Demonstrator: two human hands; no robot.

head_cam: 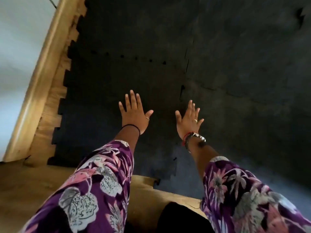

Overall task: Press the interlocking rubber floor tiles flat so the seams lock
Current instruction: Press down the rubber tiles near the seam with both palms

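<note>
Black interlocking rubber floor tiles (117,78) cover most of the floor, with toothed edges along the left side. A lengthwise seam (186,64) runs away from me between my hands, with small dark gaps in it. A crosswise seam (235,94) branches to the right, and another dotted seam (134,57) runs left. My left hand (134,113) lies flat with fingers spread on the tile left of the lengthwise seam. My right hand (189,120) is stretched out, fingers spread, just right of that seam. Neither hand holds anything. Both arms wear purple floral sleeves.
Bare wooden floor (50,125) shows along the left toothed edge and in front of me. A wooden skirting board (42,71) runs along a pale wall (18,47) at the left. A raised tile corner shows at the far right (301,15).
</note>
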